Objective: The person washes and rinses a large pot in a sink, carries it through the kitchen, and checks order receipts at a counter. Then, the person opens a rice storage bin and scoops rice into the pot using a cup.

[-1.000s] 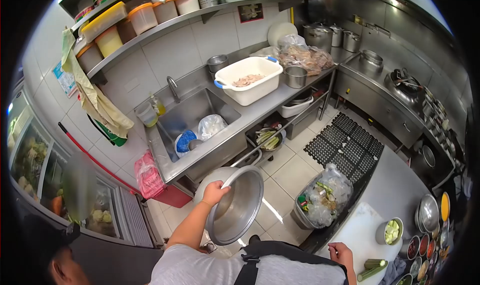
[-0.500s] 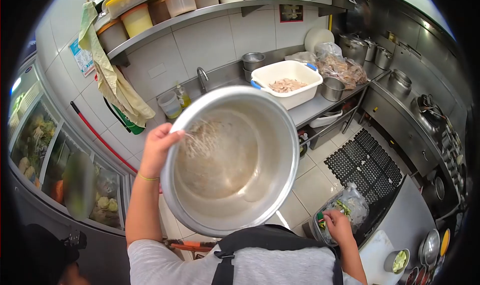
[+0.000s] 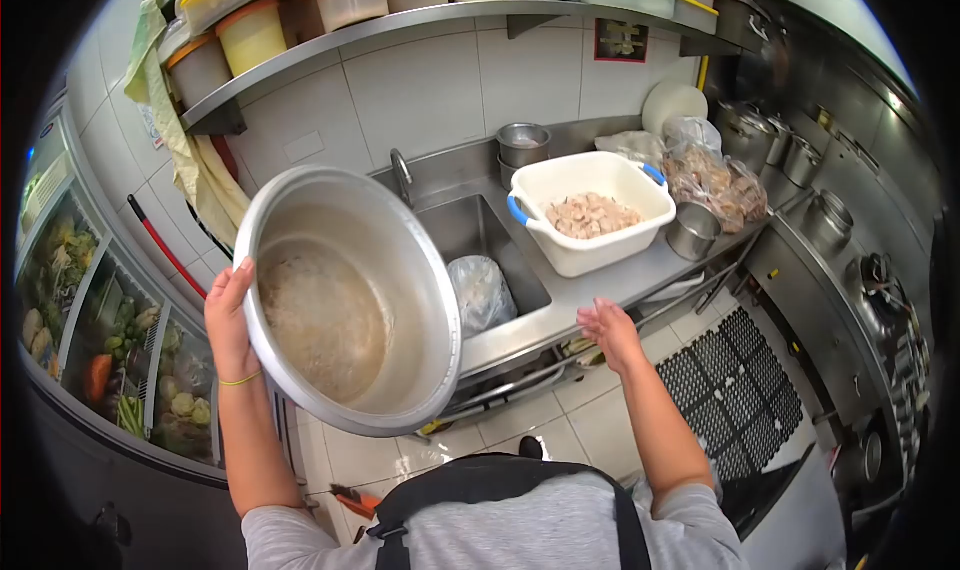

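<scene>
My left hand (image 3: 230,315) grips the rim of a large round metal basin (image 3: 350,305), which is tilted with its inside facing me and partly hides the sink. The basin looks empty apart from stains and a wet sheen. My right hand (image 3: 612,332) is held out near the counter's front edge, fingers apart, holding nothing. Behind it, a white tub (image 3: 575,255) with blue handles holds pale pieces of meat (image 3: 592,215). In the sink (image 3: 450,220) lies a clear plastic bag (image 3: 480,292).
Right of the tub are a metal pot (image 3: 693,232) and bagged food (image 3: 715,175). A shelf (image 3: 400,28) of containers runs above. A glass-door fridge (image 3: 110,330) stands left, a black floor mat (image 3: 735,395) lies right, and a stove (image 3: 850,240) stands beyond.
The basin rose from low beside me, then shifted left and tilted, still in my left hand. My right hand moved up and forward toward the counter. The view has turned, and the other person is out of sight.
</scene>
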A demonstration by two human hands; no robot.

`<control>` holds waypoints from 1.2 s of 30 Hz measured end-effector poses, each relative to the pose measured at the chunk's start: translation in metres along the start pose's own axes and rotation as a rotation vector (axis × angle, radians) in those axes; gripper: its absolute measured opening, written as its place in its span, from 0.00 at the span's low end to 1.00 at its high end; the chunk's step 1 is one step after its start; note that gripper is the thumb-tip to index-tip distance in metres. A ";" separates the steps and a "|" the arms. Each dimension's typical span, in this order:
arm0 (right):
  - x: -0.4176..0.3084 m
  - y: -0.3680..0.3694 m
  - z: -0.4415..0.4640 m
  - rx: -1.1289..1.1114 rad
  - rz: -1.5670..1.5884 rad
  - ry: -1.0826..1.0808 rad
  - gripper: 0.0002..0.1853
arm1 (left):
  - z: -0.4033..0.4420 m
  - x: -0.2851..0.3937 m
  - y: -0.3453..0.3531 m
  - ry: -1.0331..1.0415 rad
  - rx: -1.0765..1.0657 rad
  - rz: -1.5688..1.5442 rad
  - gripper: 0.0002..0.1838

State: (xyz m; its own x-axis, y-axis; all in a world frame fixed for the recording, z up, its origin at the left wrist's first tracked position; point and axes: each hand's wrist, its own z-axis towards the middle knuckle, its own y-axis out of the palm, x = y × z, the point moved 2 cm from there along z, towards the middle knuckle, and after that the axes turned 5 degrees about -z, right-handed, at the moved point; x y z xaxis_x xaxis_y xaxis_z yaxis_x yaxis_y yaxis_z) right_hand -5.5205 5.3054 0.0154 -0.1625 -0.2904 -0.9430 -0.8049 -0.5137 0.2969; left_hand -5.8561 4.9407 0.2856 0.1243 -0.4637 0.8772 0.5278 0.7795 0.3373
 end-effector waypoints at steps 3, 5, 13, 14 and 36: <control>-0.025 -0.008 0.090 0.166 0.135 0.065 0.24 | 0.030 -0.024 0.010 0.044 0.140 0.012 0.07; -0.025 -0.019 0.137 0.184 0.141 0.063 0.21 | 0.042 -0.036 0.022 0.045 0.197 -0.004 0.07; -0.048 -0.087 0.200 0.237 0.114 0.099 0.08 | 0.071 -0.076 0.067 -0.030 0.331 -0.068 0.07; -0.055 -0.091 0.203 0.255 0.095 0.096 0.07 | 0.075 -0.081 0.073 -0.044 0.321 -0.069 0.07; -0.158 -0.384 0.350 0.735 -1.005 0.023 0.18 | 0.101 -0.141 0.059 -0.214 0.309 -0.157 0.06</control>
State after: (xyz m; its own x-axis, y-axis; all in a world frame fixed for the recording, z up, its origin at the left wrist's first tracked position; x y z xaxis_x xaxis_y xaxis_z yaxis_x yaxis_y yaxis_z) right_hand -5.3861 5.8313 -0.0022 0.7139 -0.0487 -0.6985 -0.6964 0.0546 -0.7156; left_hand -5.9272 5.0950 0.2163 -0.1323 -0.5145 0.8472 0.2447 0.8113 0.5309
